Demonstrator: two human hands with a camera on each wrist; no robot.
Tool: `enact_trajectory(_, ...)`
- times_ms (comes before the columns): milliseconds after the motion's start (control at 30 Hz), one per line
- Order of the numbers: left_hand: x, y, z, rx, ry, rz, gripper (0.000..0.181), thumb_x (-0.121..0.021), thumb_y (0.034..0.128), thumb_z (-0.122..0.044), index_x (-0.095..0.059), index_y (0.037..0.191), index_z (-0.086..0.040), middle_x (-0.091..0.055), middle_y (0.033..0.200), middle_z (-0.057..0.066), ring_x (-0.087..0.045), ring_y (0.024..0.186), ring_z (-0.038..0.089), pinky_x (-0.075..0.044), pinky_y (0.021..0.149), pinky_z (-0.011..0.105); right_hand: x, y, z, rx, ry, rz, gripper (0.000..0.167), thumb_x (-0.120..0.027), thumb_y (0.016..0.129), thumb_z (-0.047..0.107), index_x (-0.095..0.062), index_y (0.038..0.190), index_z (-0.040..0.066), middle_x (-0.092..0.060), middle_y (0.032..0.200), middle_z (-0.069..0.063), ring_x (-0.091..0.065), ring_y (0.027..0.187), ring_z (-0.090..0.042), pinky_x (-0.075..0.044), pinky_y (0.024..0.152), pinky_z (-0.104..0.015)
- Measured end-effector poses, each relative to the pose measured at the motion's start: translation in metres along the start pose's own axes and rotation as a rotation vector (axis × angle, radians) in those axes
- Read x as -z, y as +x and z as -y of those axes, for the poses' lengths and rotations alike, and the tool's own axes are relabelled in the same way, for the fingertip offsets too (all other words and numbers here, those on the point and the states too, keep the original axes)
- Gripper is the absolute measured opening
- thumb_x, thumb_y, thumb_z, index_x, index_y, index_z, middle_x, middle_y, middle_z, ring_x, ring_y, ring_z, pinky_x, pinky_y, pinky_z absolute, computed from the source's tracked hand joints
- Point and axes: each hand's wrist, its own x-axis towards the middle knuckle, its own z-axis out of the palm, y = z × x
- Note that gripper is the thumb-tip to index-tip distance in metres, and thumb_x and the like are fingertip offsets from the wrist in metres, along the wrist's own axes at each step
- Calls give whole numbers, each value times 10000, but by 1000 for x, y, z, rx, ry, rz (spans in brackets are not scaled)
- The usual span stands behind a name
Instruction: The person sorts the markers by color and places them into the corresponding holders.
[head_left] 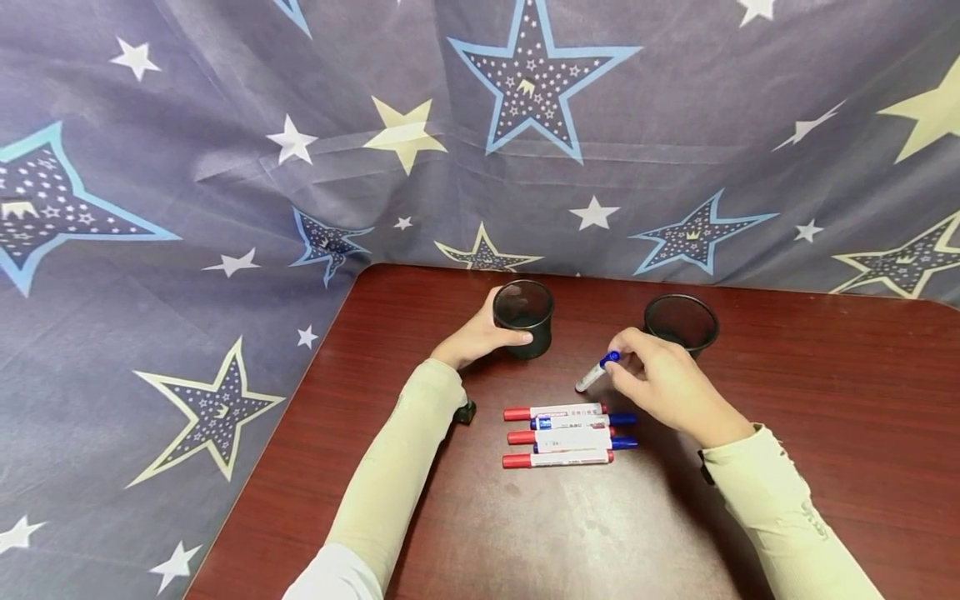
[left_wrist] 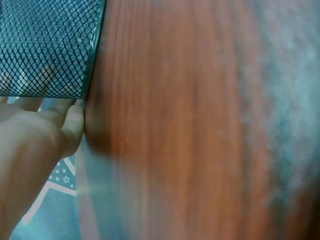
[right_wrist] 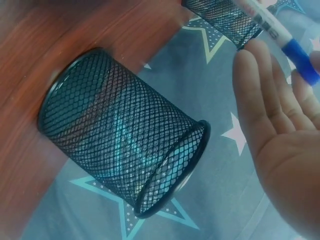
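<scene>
Cloth (head_left: 225, 187): big grey-blue sheet hanging along the back and left, stars all over it (some with wee crowns inside, honestly kinda cute).
Table (head_left: 847, 392): reddish-brown wood grain, pretty shiny near the front.
Sleeves (head_left: 401, 467): pale, one on each of the person's arms, both reaching in from the bottom.
Left hand (head_left: 480, 335): wrapped round the left cup (head_left: 525, 319), thumb on the near side, other fingers round the back and showing through the mesh.
Right hand (head_left: 667, 383): pinching a blue-capped marker (head_left: 596, 372) by its cap end, thumb against fingers.
Cups: both black mesh, both upright. The right cup (head_left: 681, 323) sits just beyond the right hand, partly hidden by it up top.
Row (head_left: 573, 437): five markers lying side by side, three red with caps to the left, two blue in between with caps to the right.
Pinched marker: slanted, between the cups and just past the row; can't tell if its lower end touches wood.
</scene>
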Motion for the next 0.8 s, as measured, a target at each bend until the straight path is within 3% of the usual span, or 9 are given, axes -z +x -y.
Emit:
enact_trajectory(133, 0, 0, 0, 1, -5, 3, 853, -792, 828, 29, -272, 1485, -131, -430, 1448, 60, -477, 1288, 212, -388, 1068, 367, -1, 2, 0, 40, 58, -68, 186, -734, 899, 63, -602, 1009, 133, -638, 849, 65, -608, 739, -93, -545, 648, -361)
enact_trajectory(267, 1, 0, 0, -16, 5, 3, 868, -796, 820, 34, -270, 1493, -116, -423, 1458, 89, -467, 1303, 245, -367, 1091, 401, -2, 6, 1, 79, 98, -126, 215, -735, 897, 50, -602, 1044, 130, -669, 883, 65, -617, 716, -79, -529, 618, -302)
enact_trajectory(433, 0, 0, 1, -40, 60, -8, 876, -822, 810, -3, -288, 1494, -120, -432, 1456, 79, -466, 1313, 256, -334, 1116, 418, -2, 11, 4, 78, 112, -150, 204, -721, 925, 69, -591, 1071, 124, -702, 935, 39, -621, 737, -78, -519, 632, -268)
enact_trajectory(800, 0, 1, -1, -58, 112, -14, 883, -846, 799, -38, -328, 1507, -134, -481, 1430, 47, -495, 1272, 192, -342, 1107, 366, 4, 27, 11, 63, 110, -194, 191, -709, 946, 75, -612, 1108, 102, -715, 977, -38, -667, 801, -148, -563, 690, -362)
